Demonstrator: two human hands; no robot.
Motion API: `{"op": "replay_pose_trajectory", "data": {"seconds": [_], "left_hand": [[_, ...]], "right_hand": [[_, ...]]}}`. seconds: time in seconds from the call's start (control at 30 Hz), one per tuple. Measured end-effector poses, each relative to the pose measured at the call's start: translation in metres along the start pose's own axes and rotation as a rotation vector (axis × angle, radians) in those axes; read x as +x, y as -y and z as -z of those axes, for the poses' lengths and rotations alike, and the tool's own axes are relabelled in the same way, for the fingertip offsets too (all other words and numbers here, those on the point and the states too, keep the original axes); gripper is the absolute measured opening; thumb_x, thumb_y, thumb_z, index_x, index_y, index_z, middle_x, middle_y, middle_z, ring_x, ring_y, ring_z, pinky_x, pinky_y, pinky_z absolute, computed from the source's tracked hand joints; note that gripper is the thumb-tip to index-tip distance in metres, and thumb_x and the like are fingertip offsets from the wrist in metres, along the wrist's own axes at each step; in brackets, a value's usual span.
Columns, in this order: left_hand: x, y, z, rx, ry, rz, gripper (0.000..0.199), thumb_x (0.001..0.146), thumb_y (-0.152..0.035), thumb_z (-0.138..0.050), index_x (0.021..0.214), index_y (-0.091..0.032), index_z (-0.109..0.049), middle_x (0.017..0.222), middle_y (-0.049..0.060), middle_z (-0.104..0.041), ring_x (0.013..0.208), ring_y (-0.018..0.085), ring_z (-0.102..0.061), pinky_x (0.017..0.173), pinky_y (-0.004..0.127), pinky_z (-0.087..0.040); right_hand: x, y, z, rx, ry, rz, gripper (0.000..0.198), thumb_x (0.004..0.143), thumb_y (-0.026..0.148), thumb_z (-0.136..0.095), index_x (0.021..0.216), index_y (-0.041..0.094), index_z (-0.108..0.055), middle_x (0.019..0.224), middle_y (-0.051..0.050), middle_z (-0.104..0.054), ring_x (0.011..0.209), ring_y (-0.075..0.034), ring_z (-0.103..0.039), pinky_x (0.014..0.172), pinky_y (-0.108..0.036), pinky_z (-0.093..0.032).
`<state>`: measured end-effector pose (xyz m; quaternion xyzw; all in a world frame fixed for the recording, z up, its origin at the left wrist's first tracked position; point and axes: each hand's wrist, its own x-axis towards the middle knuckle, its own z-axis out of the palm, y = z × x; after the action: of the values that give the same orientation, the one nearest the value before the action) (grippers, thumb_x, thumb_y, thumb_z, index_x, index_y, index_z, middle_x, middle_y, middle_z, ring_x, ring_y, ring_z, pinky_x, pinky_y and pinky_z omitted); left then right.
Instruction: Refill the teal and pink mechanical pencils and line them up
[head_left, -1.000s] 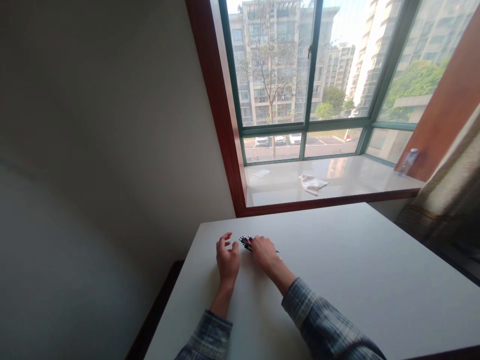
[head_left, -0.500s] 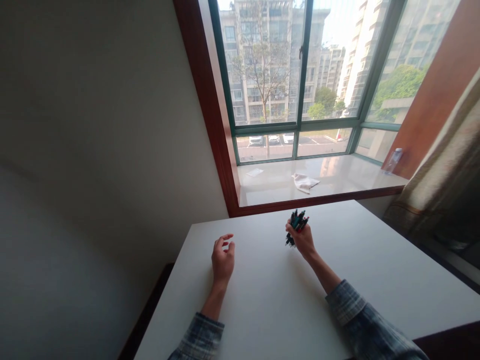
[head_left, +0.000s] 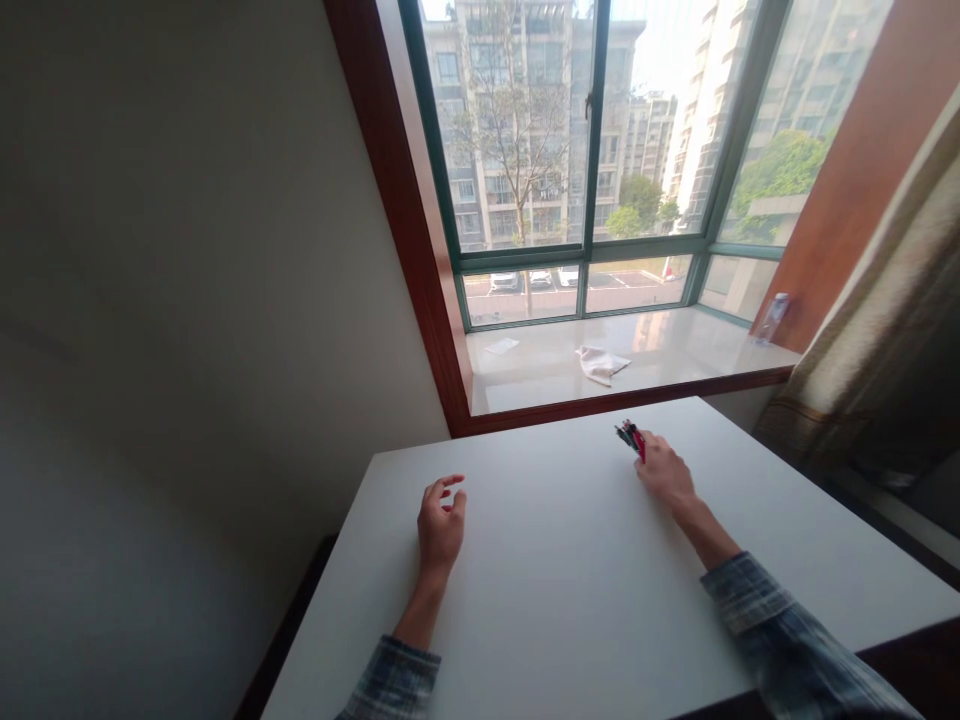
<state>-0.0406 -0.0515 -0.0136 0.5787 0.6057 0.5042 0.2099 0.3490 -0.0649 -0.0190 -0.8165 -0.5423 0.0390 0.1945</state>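
Observation:
My right hand [head_left: 664, 472] is closed around a bundle of pens [head_left: 628, 436], over the right side of the white table [head_left: 540, 580]. Dark barrels and a red one stick out past the fingers toward the left and the window; the rest of the bundle is hidden by the hand. On the left side of the table, my left hand [head_left: 441, 525] rests with its fingers curved and a gap between thumb and forefinger. It holds nothing.
Beyond the table's far edge is a window sill [head_left: 525, 390] with a crumpled white cloth [head_left: 602, 364], a flat white paper [head_left: 502, 346] and a clear plastic bottle [head_left: 772, 318]. A wall [head_left: 225, 300] stands at the left and a curtain [head_left: 847, 330] hangs at the right.
My right hand has moved to the right with the pens and turned, so the bundle now points left instead of standing more upright. The left hand stays nearly in place.

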Motion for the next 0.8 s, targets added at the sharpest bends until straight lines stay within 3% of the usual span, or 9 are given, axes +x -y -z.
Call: {"op": "replay_pose_trajectory", "data": {"seconds": [0.13, 0.3, 0.43, 0.7, 0.8], "left_hand": [[-0.002, -0.002, -0.003, 0.047, 0.005, -0.039, 0.029, 0.081, -0.033, -0.055, 0.103, -0.022, -0.072, 0.117, 0.009, -0.066, 0.099, 0.027, -0.061, 0.075, 0.036, -0.053], [-0.004, -0.003, -0.005, 0.093, 0.004, -0.057, 0.028, 0.081, -0.032, -0.056, 0.102, -0.022, -0.072, 0.116, 0.010, -0.064, 0.101, 0.028, -0.060, 0.076, 0.038, -0.054], [-0.007, -0.009, -0.005, 0.117, 0.012, -0.091, 0.027, 0.083, -0.030, -0.055, 0.103, -0.022, -0.071, 0.116, 0.010, -0.064, 0.107, 0.029, -0.060, 0.079, 0.040, -0.055], [-0.016, -0.021, -0.007, 0.146, 0.036, -0.182, 0.024, 0.084, -0.026, -0.055, 0.101, -0.024, -0.072, 0.119, 0.010, -0.063, 0.115, 0.030, -0.059, 0.081, 0.042, -0.055], [-0.017, -0.022, -0.005, 0.150, 0.040, -0.200, 0.024, 0.085, -0.026, -0.054, 0.101, -0.024, -0.072, 0.119, 0.010, -0.064, 0.114, 0.030, -0.059, 0.083, 0.042, -0.055]], "right_hand": [[0.008, -0.039, 0.005, -0.103, 0.018, -0.087, 0.036, 0.094, 0.024, -0.056, 0.126, 0.009, -0.059, 0.114, -0.023, -0.062, 0.103, -0.035, -0.065, 0.083, -0.040, -0.048], [0.005, -0.045, -0.005, -0.148, -0.009, -0.093, 0.043, 0.099, 0.039, -0.053, 0.132, 0.012, -0.057, 0.122, -0.021, -0.059, 0.114, -0.037, -0.056, 0.088, -0.044, -0.047], [0.005, -0.050, -0.007, -0.103, -0.091, -0.026, 0.055, 0.093, 0.052, -0.061, 0.134, 0.016, -0.057, 0.126, -0.018, -0.058, 0.111, -0.036, -0.055, 0.084, -0.041, -0.047], [0.004, -0.056, -0.011, 0.018, -0.233, 0.126, 0.016, 0.083, 0.036, -0.071, 0.093, 0.024, -0.072, 0.110, -0.010, -0.063, 0.104, -0.032, -0.053, 0.083, -0.040, -0.044], [0.003, -0.052, -0.006, 0.078, -0.291, 0.170, 0.016, 0.085, 0.039, -0.068, 0.085, 0.023, -0.074, 0.104, -0.011, -0.065, 0.103, -0.033, -0.053, 0.084, -0.042, -0.043]]}}
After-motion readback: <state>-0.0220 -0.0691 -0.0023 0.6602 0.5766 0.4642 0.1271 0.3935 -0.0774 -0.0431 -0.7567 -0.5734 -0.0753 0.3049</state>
